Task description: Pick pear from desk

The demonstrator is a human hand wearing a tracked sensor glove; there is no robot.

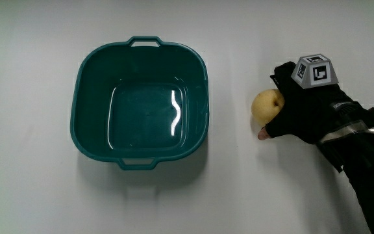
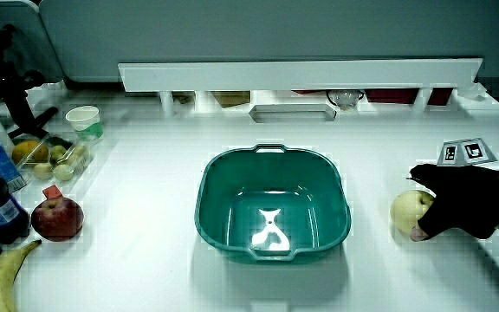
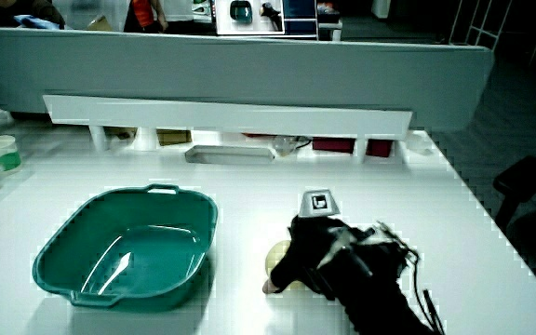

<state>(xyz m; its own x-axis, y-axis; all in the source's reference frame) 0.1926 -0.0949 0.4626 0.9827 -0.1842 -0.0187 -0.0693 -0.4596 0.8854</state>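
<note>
One pear [image 1: 267, 105] lies on the worktop [image 1: 239, 188] beside the basin [image 1: 141, 104], with the hand's [image 1: 307, 107] fingers [image 1: 263, 134] wrapped around it. Best is probably to squeeze firmly, then lift straight up.

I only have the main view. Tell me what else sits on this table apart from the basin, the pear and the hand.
Observer: A red apple lies near the table's edge, well away from the basin.
Operator: Keep going.
Observer: A banana lies nearer the person than that apple.
Operator: Report the hand.
Observer: In a side view the hand wraps the pear, which rests on the table beside the basin.
</note>
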